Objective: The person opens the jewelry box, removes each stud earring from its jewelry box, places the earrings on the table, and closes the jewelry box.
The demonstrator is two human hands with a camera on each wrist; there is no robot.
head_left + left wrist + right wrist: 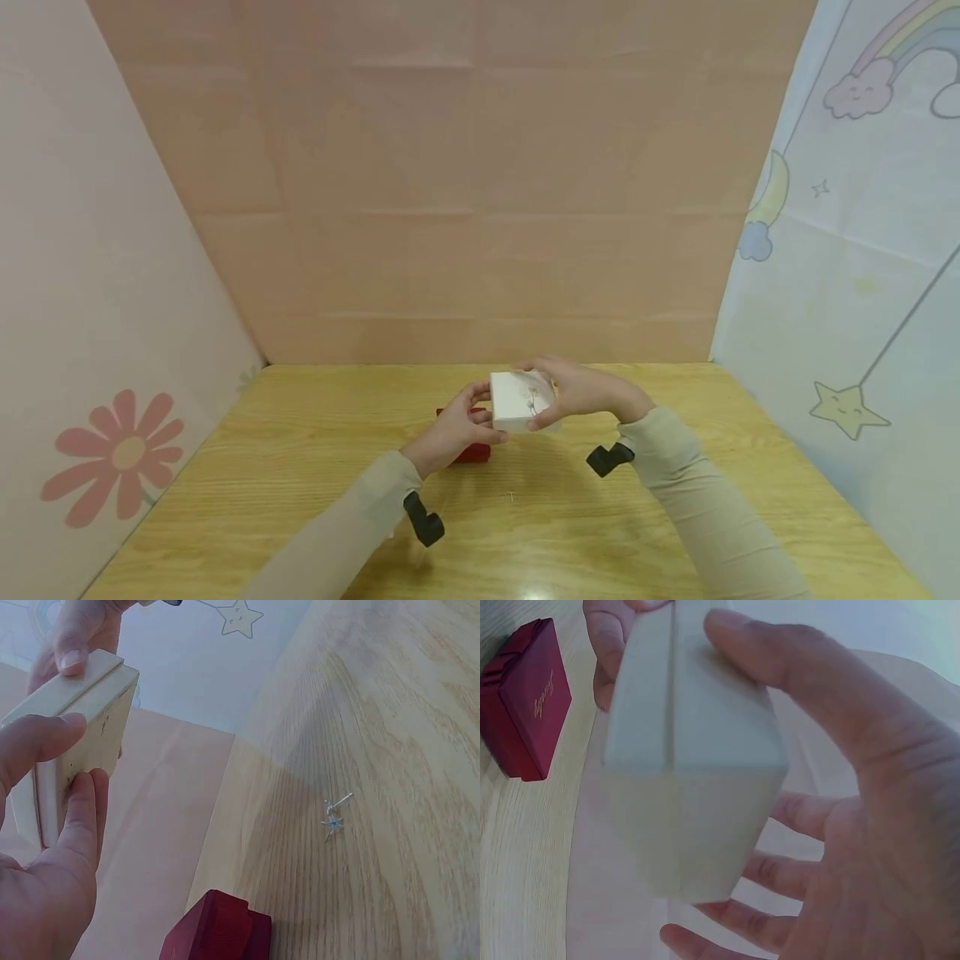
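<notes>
Both hands hold a small white lidded box (512, 398) up above the table. My left hand (453, 432) grips its left side, with the thumb on the near edge and fingers underneath. On the right side, my right hand (581, 390) holds it between thumb and fingers. A seam runs around the box (671, 712) in the right wrist view; the lid sits on it. A thin line drawing marks its top. Its inside is hidden.
A red box (472, 454) with gold lettering stands on the wooden table (337, 483) behind my left hand. Small silver star-shaped jewellery, like earrings (334, 823), lies nearer to me. Printed cloth walls (840, 317) enclose the table's sides.
</notes>
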